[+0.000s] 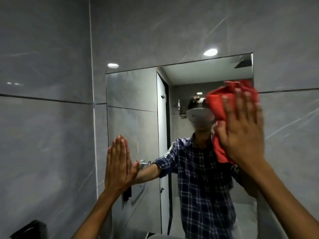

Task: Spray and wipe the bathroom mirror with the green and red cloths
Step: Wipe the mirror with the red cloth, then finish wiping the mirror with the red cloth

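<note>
The bathroom mirror [134,104] hangs on the grey tiled wall ahead and reflects a person in a checked shirt. My right hand [245,128] presses a crumpled red cloth [219,107] flat against the glass near the mirror's upper right side; the hand is blurred. My left hand [119,163] rests flat on the mirror's lower left edge, fingers together and straight, with nothing in it. No green cloth or spray bottle is in view.
Grey marble-look tiles [44,135] surround the mirror on the left, top and right. A dark object [31,230] sits at the bottom left corner. The white rim of a basin [160,236] shows at the bottom edge.
</note>
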Tool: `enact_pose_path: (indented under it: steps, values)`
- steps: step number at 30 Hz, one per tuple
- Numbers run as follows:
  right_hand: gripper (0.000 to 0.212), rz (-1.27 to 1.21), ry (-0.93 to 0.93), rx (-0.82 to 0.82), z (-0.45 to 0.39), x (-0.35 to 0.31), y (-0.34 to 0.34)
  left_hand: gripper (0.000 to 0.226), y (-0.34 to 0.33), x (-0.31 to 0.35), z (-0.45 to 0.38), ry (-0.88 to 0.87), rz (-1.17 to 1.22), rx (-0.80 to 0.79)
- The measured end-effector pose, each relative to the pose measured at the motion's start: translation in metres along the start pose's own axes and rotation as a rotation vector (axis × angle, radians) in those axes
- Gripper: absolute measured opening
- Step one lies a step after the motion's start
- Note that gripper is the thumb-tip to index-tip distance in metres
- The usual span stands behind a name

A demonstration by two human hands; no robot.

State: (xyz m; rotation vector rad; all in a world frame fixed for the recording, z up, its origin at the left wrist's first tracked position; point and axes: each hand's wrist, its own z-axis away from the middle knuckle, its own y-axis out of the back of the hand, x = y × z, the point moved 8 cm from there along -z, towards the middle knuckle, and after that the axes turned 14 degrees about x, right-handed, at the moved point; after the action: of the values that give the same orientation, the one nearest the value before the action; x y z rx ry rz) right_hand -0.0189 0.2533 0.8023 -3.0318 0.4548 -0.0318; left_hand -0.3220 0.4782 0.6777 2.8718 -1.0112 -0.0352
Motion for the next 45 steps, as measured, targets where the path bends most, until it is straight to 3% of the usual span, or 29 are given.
enact_pose_path:
  steps: [3,7,12,15,18,21,24,28,30,33,36,40,43,45]
  values:
    - [0.073,0.029,-0.190,0.045,0.026,0.023,0.011,0.082,0.000,0.000,0.000,-0.009,-0.005,0.021]
    - [0.072,0.038,-0.376,0.090,0.038,-0.016,-0.003,0.083,-0.002,-0.001,0.002,0.000,-0.012,0.025]
    - [0.078,-0.100,-0.181,0.063,0.058,-0.134,-0.043,0.079,-0.003,0.001,-0.002,-0.013,0.051,0.078]
    - [0.081,-0.209,0.027,-0.033,0.072,-0.229,-0.065,0.074,0.007,-0.002,-0.001,0.044,0.271,0.137]
    - [0.075,-0.371,0.224,-0.148,0.087,-0.292,-0.073,0.067,0.010,-0.024,0.004,0.308,0.573,0.149]
    - [0.068,-0.633,0.189,-0.292,0.086,-0.295,-0.072,0.059,0.013,-0.020,0.008,0.592,0.781,0.060]
    - [0.069,-0.852,0.102,-0.426,0.082,-0.285,-0.055,0.073,0.026,0.002,0.010,0.841,0.983,0.004]
    - [0.064,-1.068,-0.071,-0.550,0.084,-0.265,-0.021,0.048,0.045,0.055,0.033,1.251,1.247,0.048]
    - [0.062,-1.111,-0.126,-0.571,0.093,-0.249,0.005,0.045,0.056,0.090,0.052,1.448,1.506,0.064]
    - [0.062,-1.156,-0.260,-0.625,0.125,-0.196,0.050,0.049,0.081,0.147,0.091,1.604,1.646,0.081]
    - [0.057,-1.148,-0.424,-0.683,0.177,-0.117,0.096,0.048,0.102,0.217,0.156,1.734,1.554,-0.099]
    - [0.056,-0.889,-0.599,-0.754,0.276,-0.004,0.142,0.054,0.111,0.300,0.255,1.934,1.407,-0.286]
    - [0.064,-0.811,-0.973,-0.994,0.370,0.073,0.175,0.042,0.110,0.361,0.330,2.084,1.376,-0.429]
    - [0.046,-0.827,-1.245,-1.196,0.439,0.112,0.201,0.041,0.106,0.404,0.388,2.168,1.297,-0.563]
